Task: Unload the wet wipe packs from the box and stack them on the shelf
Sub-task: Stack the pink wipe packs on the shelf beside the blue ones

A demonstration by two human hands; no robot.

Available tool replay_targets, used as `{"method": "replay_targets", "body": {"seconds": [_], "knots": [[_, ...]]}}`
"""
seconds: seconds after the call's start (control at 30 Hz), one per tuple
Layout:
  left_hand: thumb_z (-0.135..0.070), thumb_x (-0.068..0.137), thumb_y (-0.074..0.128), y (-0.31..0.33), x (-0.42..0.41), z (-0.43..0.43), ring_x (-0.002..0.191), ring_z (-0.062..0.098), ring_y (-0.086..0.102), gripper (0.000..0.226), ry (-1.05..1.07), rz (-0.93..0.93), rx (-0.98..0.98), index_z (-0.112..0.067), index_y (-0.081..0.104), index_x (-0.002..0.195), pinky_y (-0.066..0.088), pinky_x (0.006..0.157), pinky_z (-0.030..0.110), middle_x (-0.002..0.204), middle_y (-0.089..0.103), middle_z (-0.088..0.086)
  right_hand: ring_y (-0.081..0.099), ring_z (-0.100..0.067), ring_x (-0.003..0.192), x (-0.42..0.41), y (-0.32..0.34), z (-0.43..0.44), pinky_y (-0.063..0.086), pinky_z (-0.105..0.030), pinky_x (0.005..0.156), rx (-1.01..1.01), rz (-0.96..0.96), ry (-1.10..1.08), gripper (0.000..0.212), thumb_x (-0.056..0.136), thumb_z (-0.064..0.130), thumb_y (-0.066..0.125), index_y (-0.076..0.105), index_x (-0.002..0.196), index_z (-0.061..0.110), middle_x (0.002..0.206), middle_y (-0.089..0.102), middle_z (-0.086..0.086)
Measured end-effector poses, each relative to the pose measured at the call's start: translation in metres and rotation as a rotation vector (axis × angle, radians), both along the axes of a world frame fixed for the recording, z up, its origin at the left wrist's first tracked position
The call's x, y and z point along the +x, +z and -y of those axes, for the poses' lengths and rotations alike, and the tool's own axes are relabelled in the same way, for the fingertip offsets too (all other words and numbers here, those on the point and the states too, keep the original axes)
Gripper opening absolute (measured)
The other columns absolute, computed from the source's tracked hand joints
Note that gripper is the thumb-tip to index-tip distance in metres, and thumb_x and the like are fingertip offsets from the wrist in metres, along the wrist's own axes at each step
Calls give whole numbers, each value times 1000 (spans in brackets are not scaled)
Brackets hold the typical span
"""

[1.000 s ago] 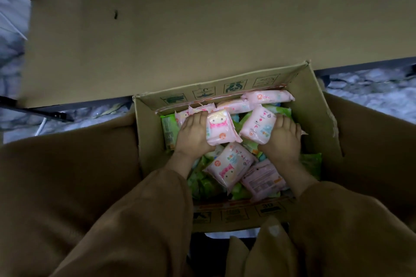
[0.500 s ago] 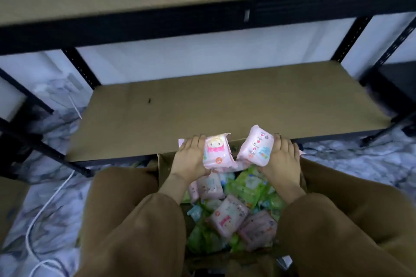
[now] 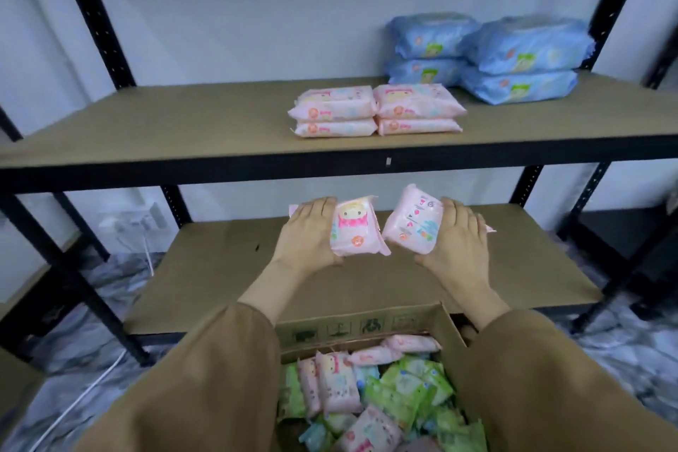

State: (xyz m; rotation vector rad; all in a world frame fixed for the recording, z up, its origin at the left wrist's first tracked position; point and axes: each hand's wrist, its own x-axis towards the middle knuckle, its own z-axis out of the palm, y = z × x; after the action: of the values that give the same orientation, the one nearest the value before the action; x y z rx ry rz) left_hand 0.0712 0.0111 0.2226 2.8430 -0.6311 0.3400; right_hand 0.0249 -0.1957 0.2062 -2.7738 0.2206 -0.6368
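- The left hand (image 3: 308, 235) is clamped on one pink pack, the left pack (image 3: 354, 227), with fingers curled over its outer side and the thumb at its lower edge.
- The right hand (image 3: 455, 238) is clamped the same way on the right pack (image 3: 414, 224). Both packs are held in the air, above the box (image 3: 367, 323) and below the upper shelf (image 3: 183, 128).
- A pink edge is seen behind each hand. Whether more packs are held there cannot be told.
- The packs are judged light and soft: each is carried in one hand, and the film wrapper is creased and puffed.
- The wrapper looks glossy, so some slip is to be expected. A hold across the thick middle is judged safer than one on the thin sealed ends.
- Flat faces are offered for stacking. The pink stacks (image 3: 374, 110) already lie two high on the upper shelf, beside the blue packs (image 3: 488, 55).
- More pink and green packs (image 3: 407, 393) are left loose in the box.
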Motion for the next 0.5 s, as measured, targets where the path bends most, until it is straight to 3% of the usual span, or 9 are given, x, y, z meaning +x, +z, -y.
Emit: {"method": "replay_targets", "body": {"seconds": [0.17, 0.33, 0.5], "knots": [[-34, 69, 73, 51, 8, -2, 131, 20, 34, 86, -6, 89, -9, -11, 29, 139, 22, 106, 24, 140, 37, 3, 30, -30, 132, 11, 54, 6, 11, -36, 113, -32, 52, 32, 91, 67, 23, 77, 27, 140, 1, 138, 38, -15], [-35, 64, 77, 104, 21, -5, 111, 28, 47, 90, 44, 157, 3, -13, 31, 138, 43, 84, 34, 135, 33, 4, 38, -32, 124, 33, 100, 17, 19, -36, 109, -95, 144, 40, 89, 60, 17, 79, 34, 135, -1, 130, 44, -17], [-34, 60, 80, 151, 45, -5, 109, 29, 50, 89, 43, 140, -40, -13, 35, 135, 43, 88, 36, 128, 38, 5, 37, -31, 125, 55, 147, 29, 20, -33, 106, -145, 157, 64, 91, 62, 23, 80, 32, 136, 2, 133, 42, -14]]}}
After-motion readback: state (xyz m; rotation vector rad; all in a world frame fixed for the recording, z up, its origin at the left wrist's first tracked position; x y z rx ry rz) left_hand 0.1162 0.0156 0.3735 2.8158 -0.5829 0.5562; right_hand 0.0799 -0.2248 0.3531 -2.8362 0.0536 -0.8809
